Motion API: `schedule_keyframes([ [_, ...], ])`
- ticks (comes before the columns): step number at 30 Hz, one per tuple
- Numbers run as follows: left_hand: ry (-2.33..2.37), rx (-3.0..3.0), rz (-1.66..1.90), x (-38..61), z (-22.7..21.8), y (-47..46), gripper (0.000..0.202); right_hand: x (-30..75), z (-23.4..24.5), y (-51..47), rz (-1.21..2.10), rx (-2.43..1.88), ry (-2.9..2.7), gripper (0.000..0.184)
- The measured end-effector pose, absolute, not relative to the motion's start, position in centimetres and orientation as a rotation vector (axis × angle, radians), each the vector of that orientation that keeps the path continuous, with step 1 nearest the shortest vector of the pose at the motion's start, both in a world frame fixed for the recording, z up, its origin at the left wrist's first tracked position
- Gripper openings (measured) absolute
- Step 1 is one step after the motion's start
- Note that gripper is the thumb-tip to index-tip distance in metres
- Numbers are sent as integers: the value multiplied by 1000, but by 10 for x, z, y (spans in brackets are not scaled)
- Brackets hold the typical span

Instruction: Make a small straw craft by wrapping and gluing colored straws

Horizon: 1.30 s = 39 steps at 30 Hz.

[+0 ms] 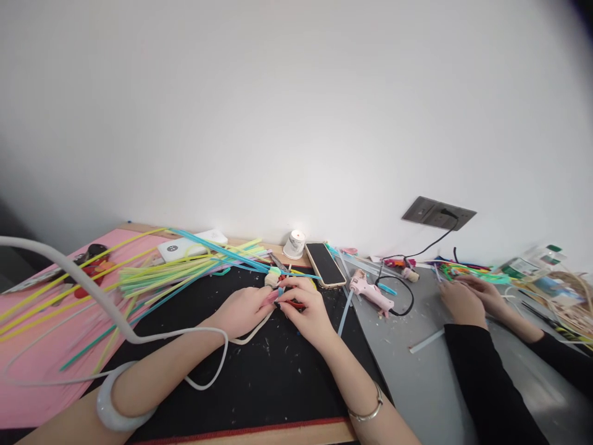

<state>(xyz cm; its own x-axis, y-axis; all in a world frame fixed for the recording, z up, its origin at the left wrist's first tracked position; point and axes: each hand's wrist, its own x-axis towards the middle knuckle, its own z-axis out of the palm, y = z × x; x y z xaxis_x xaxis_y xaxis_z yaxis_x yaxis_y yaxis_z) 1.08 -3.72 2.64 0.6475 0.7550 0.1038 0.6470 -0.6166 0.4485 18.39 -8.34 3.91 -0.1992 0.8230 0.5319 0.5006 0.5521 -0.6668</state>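
My left hand point(243, 311) and my right hand point(306, 311) meet over the black mat point(259, 377) at the table's middle. The left hand's fingers pinch a small craft piece point(273, 278) with a pale green and cream tip and a pink part. The right hand is closed round a small red-handled tool point(291, 304), held against that piece. A pale bangle sits on my left wrist, a thin metal one on my right. A bundle of long yellow, green and blue straws point(185, 266) lies just left of the hands.
A white cable point(106, 309) loops across my left forearm. Behind the hands lie a phone point(325, 264), a white cup point(294, 243) and a white power bank point(185, 246). A pink glue gun point(370, 290) rests on the grey mat. At right, another person's hands point(467, 296) in black sleeves handle coloured straws.
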Motion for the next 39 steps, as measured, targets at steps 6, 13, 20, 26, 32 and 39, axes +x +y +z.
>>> schedule_keyframes([
  [6,1160,2499,433,9,27,-35,35,191,43,-84,300,-1058,-1919,15],
  [13,1215,2521,384,7,26,-34,34,263,56,-72,-347,-1609,-1413,26],
  [20,1223,2512,372,7,26,-33,34,318,59,-81,-72,-2677,-1135,49],
  [26,1224,2494,373,7,27,-33,33,329,51,-79,19,-2746,-1036,51],
  [32,1244,2517,337,6,31,-34,31,327,47,-78,13,-2693,-939,44],
  [39,1227,2581,336,4,33,-33,31,312,55,-75,-233,-2423,-959,47],
])
